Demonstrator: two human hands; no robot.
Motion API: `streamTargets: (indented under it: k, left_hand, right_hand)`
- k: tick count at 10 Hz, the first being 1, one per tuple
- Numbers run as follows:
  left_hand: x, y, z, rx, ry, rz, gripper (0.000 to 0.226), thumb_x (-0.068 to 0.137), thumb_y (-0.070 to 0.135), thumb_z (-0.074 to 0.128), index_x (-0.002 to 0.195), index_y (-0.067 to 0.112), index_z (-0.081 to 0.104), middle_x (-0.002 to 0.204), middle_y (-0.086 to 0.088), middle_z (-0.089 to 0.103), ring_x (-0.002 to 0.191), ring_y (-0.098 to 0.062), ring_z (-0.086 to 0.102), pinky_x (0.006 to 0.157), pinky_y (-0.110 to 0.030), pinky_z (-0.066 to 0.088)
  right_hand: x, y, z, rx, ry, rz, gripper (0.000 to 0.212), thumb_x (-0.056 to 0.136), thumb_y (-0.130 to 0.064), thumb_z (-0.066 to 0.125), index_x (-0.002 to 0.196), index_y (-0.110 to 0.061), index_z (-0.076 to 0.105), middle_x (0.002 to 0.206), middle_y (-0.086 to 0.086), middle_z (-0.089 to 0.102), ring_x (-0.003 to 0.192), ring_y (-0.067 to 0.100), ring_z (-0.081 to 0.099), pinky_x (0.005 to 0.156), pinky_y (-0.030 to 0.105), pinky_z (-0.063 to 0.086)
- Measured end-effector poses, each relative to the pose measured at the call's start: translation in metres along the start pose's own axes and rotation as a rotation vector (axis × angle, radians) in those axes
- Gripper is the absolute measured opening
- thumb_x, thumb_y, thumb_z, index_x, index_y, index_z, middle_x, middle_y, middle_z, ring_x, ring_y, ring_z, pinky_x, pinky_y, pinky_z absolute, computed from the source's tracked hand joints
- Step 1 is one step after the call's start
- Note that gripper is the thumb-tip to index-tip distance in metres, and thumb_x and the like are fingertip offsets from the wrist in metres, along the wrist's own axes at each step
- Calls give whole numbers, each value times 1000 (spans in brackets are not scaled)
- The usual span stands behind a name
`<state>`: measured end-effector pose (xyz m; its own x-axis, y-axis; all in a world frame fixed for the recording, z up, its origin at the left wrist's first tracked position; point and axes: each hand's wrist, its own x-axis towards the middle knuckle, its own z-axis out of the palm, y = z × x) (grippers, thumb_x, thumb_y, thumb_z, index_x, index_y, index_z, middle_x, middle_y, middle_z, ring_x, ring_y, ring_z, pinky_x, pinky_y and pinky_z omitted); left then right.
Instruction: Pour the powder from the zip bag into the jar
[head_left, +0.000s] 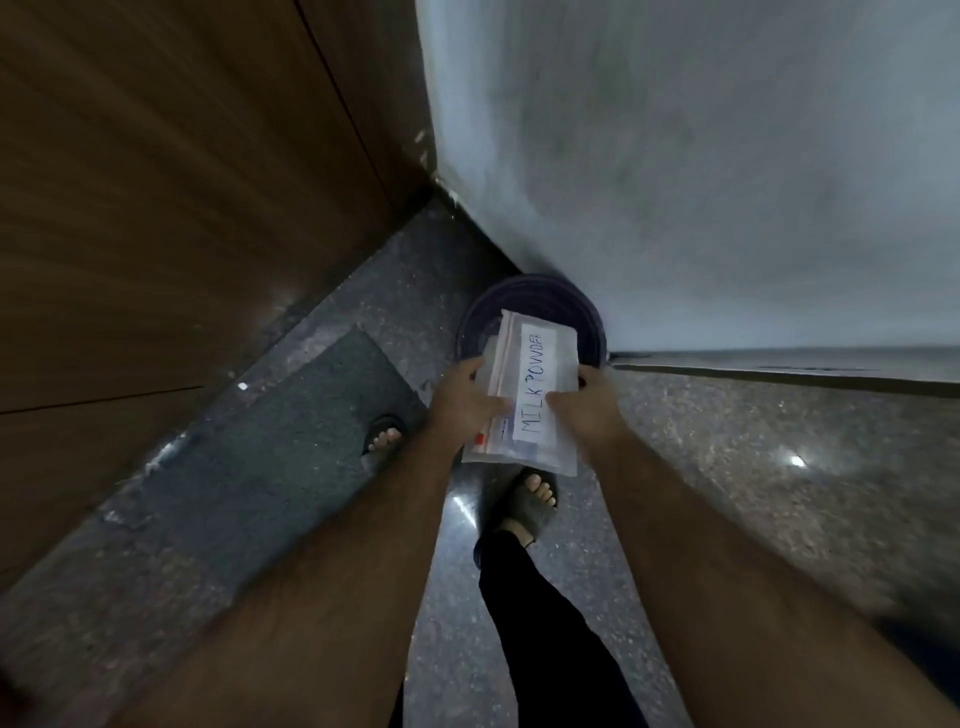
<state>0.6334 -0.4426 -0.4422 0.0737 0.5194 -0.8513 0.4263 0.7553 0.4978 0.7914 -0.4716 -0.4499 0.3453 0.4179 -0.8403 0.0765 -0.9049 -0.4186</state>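
Observation:
A clear zip bag (535, 364) with a white label reading "MILK POWDER" is held flat in front of me, its zip strip along the left side. My left hand (465, 400) grips the bag's left edge near the zip. My right hand (582, 408) holds its right side, thumb on the label. The bag looks flat and nearly without contents. It hangs above a round dark purple bin (524, 306) that stands on the floor below. No jar is in view.
I stand on a speckled stone floor (727, 467) in a dim corner. A wooden door or panel (182, 182) is on the left, a pale wall (701, 156) on the right. A dark mat (291, 431) lies on the left. My sandalled feet (535, 499) show below.

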Motion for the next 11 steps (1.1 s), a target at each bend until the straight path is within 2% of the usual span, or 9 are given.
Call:
streamTargets:
  k: [2, 4, 5, 6, 7, 8, 9, 10, 11]
  left_hand:
    - [94, -31, 29, 160, -25, 26, 59, 84, 14, 76, 138, 5, 52, 136, -12, 58, 119, -28, 58, 98, -42, 52]
    - [164, -58, 61, 420, -13, 98, 47, 89, 19, 69, 130, 0, 56, 131, -19, 61, 121, -35, 58, 96, -38, 49]
    - [188, -59, 72, 503, 5, 157, 46, 93, 22, 65, 131, -1, 55, 130, -21, 60, 119, -36, 57, 95, -40, 49]
    - [198, -62, 79, 593, 0, 229, 35, 95, 21, 62, 122, -2, 58, 120, -23, 62, 110, -37, 60, 90, -44, 52]
    - [189, -66, 78, 646, 0, 281, 33, 96, 18, 60, 122, -2, 59, 122, -25, 60, 106, -38, 61, 87, -43, 53]
    - [157, -63, 62, 663, -5, 320, 28, 96, 16, 59, 116, -4, 63, 118, -24, 62, 104, -36, 62, 83, -40, 52]
    - [105, -46, 32, 653, -22, 334, 30, 96, 16, 58, 120, -2, 61, 121, -23, 60, 109, -37, 59, 86, -39, 49]
    - [43, -13, -6, 689, -25, 371, 57, 97, 24, 58, 147, 5, 40, 146, -20, 47, 130, -36, 49, 104, -41, 43]
    - [-26, 17, -39, 708, -26, 380, 59, 95, 34, 60, 146, 9, 43, 152, -14, 43, 136, -32, 44, 107, -38, 39]
  right_hand:
    - [94, 26, 20, -97, 41, 33, 55, 90, 3, 57, 142, -6, 44, 120, 10, 59, 103, 28, 58, 78, 32, 47]
    - [166, 51, 34, -202, 64, 25, 56, 92, 2, 58, 145, -4, 42, 123, 14, 58, 103, 29, 56, 82, 31, 44]
    - [192, 53, 41, -280, 86, -33, 62, 92, -2, 60, 150, -5, 36, 137, 18, 55, 120, 37, 56, 90, 37, 48]
    - [204, 57, 47, -395, 69, -91, 64, 94, -4, 56, 152, -5, 31, 136, 22, 54, 115, 40, 57, 84, 37, 46]
    - [191, 58, 49, -553, 56, -160, 49, 96, -3, 52, 144, -1, 43, 131, 25, 58, 109, 40, 58, 85, 38, 47]
    - [156, 53, 44, -679, 21, -237, 39, 97, -3, 51, 135, 3, 51, 130, 24, 60, 119, 41, 56, 98, 38, 44]
    - [109, 40, 32, -713, -1, -304, 39, 93, -6, 54, 131, 1, 54, 128, 24, 61, 118, 42, 57, 96, 41, 47]
    - [56, 12, 15, -740, -15, -384, 38, 90, -14, 57, 126, -2, 57, 125, 23, 62, 113, 40, 59, 92, 43, 50]
    - [-7, -25, -4, -791, 0, -505, 48, 92, -21, 61, 135, -1, 54, 135, 24, 57, 124, 41, 54, 102, 44, 46]
